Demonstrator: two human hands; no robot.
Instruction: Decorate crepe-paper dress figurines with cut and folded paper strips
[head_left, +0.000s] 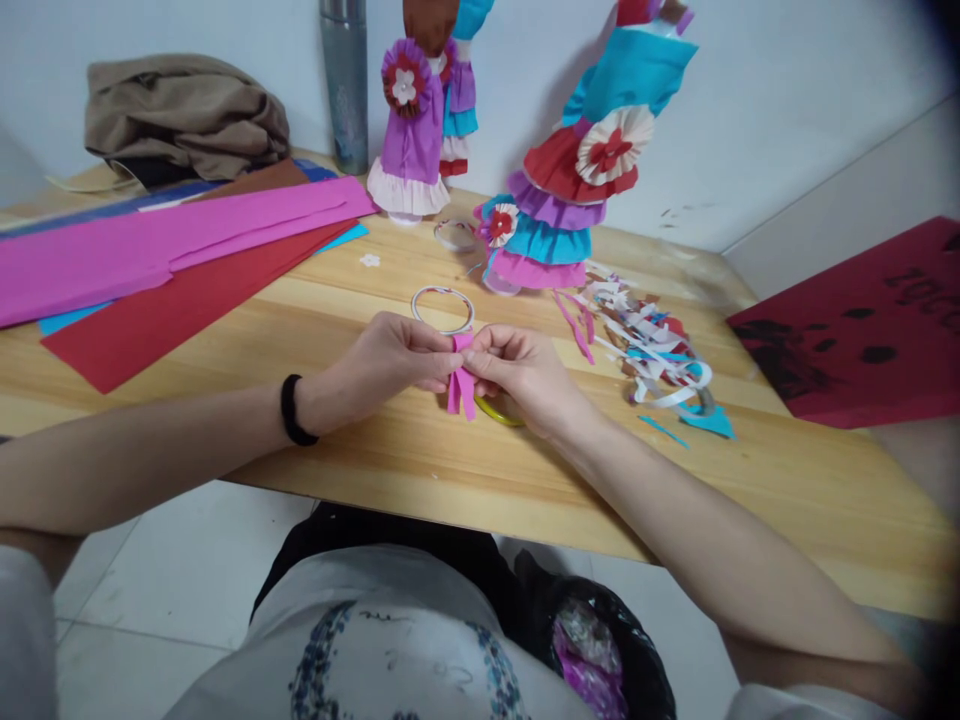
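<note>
Between both hands is a small pink paper strip (460,392), folded or looped, with two tails hanging down. My left hand (390,355) pinches it from the left near its top. From the right, my right hand (517,370) pinches the same strip, fingertips close to the left ones. Just beyond the fingers lies a white ring (442,309) wound with reddish marks; whether it touches the strip I cannot tell. A yellow round thing (499,411), perhaps a tape roll, is partly hidden under my right hand.
Stacked pink (180,238) and red paper sheets (202,310) lie left, near a brown cloth (187,110) and a bottle (346,90). Ruffled paper dresses (544,215) stand at the back. Paper scraps (645,340) lie right. A black-lined bin (637,640) stands below the table edge.
</note>
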